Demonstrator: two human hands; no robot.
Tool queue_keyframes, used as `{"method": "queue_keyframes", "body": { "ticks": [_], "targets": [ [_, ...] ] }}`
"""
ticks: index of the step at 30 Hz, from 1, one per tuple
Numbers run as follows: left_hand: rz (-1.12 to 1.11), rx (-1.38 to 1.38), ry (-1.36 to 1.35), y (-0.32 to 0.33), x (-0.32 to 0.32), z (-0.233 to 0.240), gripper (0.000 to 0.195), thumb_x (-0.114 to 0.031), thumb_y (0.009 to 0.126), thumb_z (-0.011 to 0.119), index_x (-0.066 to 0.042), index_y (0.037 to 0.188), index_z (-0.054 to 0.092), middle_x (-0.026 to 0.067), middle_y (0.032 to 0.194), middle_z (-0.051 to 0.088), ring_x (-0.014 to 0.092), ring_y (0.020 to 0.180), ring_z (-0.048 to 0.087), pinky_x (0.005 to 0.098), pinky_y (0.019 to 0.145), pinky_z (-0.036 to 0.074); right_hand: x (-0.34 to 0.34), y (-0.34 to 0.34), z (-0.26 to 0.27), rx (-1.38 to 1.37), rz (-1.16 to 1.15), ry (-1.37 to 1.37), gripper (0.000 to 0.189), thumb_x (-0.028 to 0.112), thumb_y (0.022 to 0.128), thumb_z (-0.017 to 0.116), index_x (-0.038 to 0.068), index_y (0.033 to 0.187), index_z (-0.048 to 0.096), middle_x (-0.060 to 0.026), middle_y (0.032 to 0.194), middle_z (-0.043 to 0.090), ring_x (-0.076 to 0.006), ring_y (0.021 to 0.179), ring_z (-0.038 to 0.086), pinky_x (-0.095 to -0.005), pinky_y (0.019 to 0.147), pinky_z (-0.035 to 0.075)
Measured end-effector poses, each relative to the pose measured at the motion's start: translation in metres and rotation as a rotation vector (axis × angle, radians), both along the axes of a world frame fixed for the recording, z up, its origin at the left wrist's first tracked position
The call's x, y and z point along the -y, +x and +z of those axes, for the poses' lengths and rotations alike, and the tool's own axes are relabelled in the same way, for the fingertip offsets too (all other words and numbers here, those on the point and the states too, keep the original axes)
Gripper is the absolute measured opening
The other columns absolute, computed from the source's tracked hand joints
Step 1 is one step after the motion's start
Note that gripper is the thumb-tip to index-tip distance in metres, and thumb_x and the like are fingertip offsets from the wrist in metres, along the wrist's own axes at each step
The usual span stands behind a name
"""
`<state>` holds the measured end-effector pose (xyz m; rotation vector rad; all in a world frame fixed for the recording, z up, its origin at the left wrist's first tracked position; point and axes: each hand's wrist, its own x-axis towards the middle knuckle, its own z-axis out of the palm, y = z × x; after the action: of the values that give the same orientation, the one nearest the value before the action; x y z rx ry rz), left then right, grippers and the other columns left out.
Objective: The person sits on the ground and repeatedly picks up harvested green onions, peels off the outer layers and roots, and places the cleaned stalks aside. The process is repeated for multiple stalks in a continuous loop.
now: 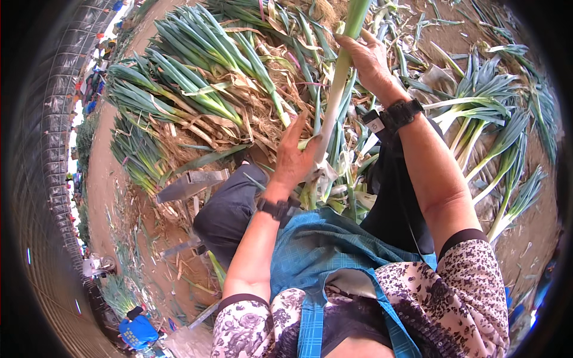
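A thick leek or large green onion [333,100] stands steeply in front of me, its pale shank between my two hands. My right hand [371,62] is closed around its upper part, where white turns green. Lower down, my left hand [295,154] is beside the shank, fingers spread and the thumb against it; whether it grips is unclear. Stripped leaves and peeled skins [349,179] lie below, between my knees. To the left is a heap of unpeeled green onions [201,89] with dry roots. Several clean white-stemmed ones [474,121] lie at the right.
A metal stand or stool part [192,184] is beside my left knee. Loose leaves litter the soil floor [528,264]. A person in blue [138,333] is at the lower left, near more green onions [118,293]. A dark sheeted wall with a frame [58,134] curves along the left.
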<state>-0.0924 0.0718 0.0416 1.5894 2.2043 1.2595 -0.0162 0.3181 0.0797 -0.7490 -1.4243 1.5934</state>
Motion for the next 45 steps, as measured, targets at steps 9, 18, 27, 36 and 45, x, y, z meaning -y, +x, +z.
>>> {"method": "queue_keyframes", "body": {
  "ticks": [9,18,27,36,45],
  "targets": [
    [-0.094,0.283,-0.146,0.024,-0.001,-0.010,0.023,-0.019,0.093,0.060,0.002,0.083,0.058,0.0190,0.071,0.056,0.034,0.062,0.055,0.0378,0.058,0.044,-0.013,0.002,0.010,-0.216,-0.082,-0.337,0.029,0.029,0.088,0.067,0.004,0.101,0.062,-0.0081,0.079,0.061,-0.0190,0.062,0.062,-0.0350,0.050,0.050],
    [-0.096,0.138,-0.435,0.020,0.082,-0.047,0.029,-0.030,0.091,0.061,-0.002,0.096,0.059,0.0190,0.080,0.059,0.038,0.073,0.059,0.0434,0.065,0.048,-0.027,0.032,0.021,0.116,-0.238,-0.161,0.033,0.039,0.092,0.059,0.007,0.091,0.066,-0.0015,0.068,0.057,-0.0134,0.056,0.051,-0.0315,0.053,0.039],
    [-0.338,-0.083,-0.137,0.053,0.032,-0.022,0.033,-0.016,0.082,0.068,0.002,0.108,0.059,0.0226,0.096,0.062,0.042,0.087,0.059,0.0460,0.074,0.049,-0.047,0.063,0.006,0.300,-0.290,0.065,0.043,0.042,0.088,0.061,-0.001,0.087,0.061,-0.0112,0.069,0.062,-0.0234,0.064,0.062,-0.0404,0.055,0.048],
    [-0.463,-0.360,-0.229,0.082,0.036,0.043,0.033,-0.029,0.088,0.064,-0.008,0.064,0.057,0.0142,0.057,0.058,0.035,0.052,0.060,0.0419,0.046,0.046,-0.012,0.081,0.021,0.046,-0.428,-0.273,0.025,0.026,0.088,0.064,0.003,0.095,0.058,-0.0013,0.067,0.054,-0.0130,0.052,0.051,-0.0308,0.046,0.043],
    [-0.646,0.196,-0.077,0.079,0.062,0.116,0.024,-0.012,0.091,0.060,-0.003,0.069,0.056,0.0201,0.062,0.050,0.037,0.052,0.053,0.0397,0.046,0.040,-0.084,0.108,-0.053,0.537,-0.176,0.251,0.017,0.025,0.089,0.059,0.008,0.085,0.059,-0.0022,0.066,0.053,-0.0194,0.054,0.052,-0.0364,0.051,0.045]
  ]
}}
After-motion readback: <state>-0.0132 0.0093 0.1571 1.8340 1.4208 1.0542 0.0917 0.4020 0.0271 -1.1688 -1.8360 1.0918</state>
